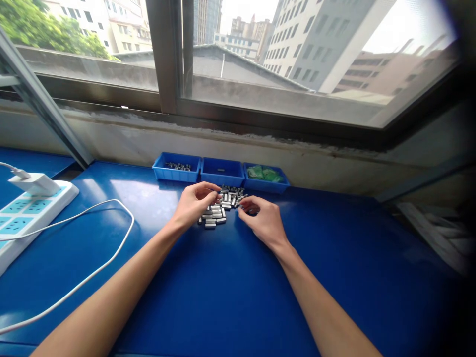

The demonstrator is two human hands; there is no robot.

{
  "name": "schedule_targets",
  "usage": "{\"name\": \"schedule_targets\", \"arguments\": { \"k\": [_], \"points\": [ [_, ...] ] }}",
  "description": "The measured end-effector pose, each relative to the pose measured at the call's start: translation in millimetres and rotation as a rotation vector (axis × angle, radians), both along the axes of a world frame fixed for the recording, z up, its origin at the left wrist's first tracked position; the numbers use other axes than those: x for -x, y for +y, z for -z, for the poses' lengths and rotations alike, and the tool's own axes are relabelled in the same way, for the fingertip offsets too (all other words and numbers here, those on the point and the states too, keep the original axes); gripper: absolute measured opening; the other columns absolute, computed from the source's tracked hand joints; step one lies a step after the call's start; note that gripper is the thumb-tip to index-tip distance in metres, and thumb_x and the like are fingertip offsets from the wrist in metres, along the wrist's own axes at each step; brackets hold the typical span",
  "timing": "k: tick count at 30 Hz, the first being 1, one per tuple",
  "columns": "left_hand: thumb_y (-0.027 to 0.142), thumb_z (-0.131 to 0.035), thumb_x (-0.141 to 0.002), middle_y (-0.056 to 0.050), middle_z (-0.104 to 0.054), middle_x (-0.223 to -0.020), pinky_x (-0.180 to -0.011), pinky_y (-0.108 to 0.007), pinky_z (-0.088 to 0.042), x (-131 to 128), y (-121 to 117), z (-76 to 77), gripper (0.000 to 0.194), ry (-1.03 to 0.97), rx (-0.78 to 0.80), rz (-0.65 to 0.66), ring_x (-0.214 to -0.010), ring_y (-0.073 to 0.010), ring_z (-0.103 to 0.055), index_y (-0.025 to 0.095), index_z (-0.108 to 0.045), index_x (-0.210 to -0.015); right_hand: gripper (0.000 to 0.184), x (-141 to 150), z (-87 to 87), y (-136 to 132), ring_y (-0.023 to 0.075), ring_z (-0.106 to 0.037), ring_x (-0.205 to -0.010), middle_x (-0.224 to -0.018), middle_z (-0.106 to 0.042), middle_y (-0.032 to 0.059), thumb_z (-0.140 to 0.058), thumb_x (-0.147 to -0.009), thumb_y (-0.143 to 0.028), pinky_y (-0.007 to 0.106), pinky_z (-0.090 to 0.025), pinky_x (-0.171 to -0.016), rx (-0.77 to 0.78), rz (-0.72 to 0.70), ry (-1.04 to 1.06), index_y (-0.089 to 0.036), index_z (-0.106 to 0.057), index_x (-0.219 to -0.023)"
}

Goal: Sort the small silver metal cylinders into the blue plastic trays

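A heap of small oblong silver-and-dark metal pieces (213, 215) lies on the blue table. Smaller dark and silver bits (232, 190) are gathered at its far side. My left hand (195, 202) hovers over the left of the heap, thumb and fingers brought together in a pinch. At the heap's right edge, my right hand (265, 218) is also pinched, its fingertips beside the small bits. What either pinch holds, if anything, is too small to make out. Part of the heap is hidden behind my left fingers.
Behind the heap stand three blue bins: the left bin (174, 174) with small metal parts, the middle bin (222, 178) with one small piece, the right bin (267, 186) with green packets. A power strip (44, 206) and white cable (111, 258) lie at left. A window (238, 106) rises behind.
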State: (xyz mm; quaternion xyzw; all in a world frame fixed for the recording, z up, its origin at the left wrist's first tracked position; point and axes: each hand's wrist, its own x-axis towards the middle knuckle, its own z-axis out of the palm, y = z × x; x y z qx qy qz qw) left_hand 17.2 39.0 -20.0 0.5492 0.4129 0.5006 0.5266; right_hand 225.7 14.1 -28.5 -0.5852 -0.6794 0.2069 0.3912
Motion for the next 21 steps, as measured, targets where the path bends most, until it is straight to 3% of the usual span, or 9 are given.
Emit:
{"name": "schedule_targets", "arguments": {
  "k": [7,10,15,21],
  "points": [
    [0.033,-0.067,-0.082,-0.008,-0.075,-0.083,-0.075,-0.029,-0.054,1.7,-2.2,-0.6,0.026,0.033,-0.011,0.017,-0.076,-0.0178,-0.070,0.014,-0.071,-0.099,0.030,0.2,-11.5,2.4,0.0146,-0.066,-0.072,-0.077,-0.071,0.0006,-0.088,-0.063,-0.033,0.027,-0.051,-0.070,0.348,-0.055,0.841,-0.021,-0.069,-0.082],
    [0.034,-0.068,-0.082,-0.008,-0.076,-0.084,-0.075,-0.029,-0.054,0.8,-3.6,-2.8,0.028,0.048,-0.004,0.043,-0.078,-0.0184,-0.070,0.014,-0.070,-0.101,0.032,0.3,-17.2,1.7,0.0107,-0.065,-0.070,-0.077,-0.070,-0.0019,-0.090,-0.060,-0.027,0.023,-0.051,-0.068,0.440,-0.055,1.052,-0.021,-0.068,-0.082],
    [0.035,-0.069,-0.082,-0.008,-0.076,-0.090,-0.076,-0.028,-0.054,-1.8,-7.7,-5.1,0.033,0.053,-0.014,0.111,-0.083,-0.0203,-0.072,0.015,-0.070,-0.107,0.031,2.0,-18.9,0.6,0.0108,-0.065,-0.070,-0.078,-0.069,-0.0028,-0.090,-0.060,-0.026,0.023,-0.052,-0.067,0.480,-0.050,1.113,-0.022,-0.067,-0.081],
    [0.036,-0.072,-0.082,-0.010,-0.073,-0.106,-0.078,-0.027,-0.055,-8.0,-15.5,-5.9,0.040,0.114,-0.189,0.178,-0.090,-0.0199,-0.070,0.018,-0.070,-0.118,0.034,9.1,-14.8,-3.3,0.0103,-0.063,-0.068,-0.076,-0.067,-0.0027,-0.090,-0.061,-0.028,0.023,-0.049,-0.067,0.467,-0.108,1.018,-0.021,-0.062,-0.079]
  ]
}}
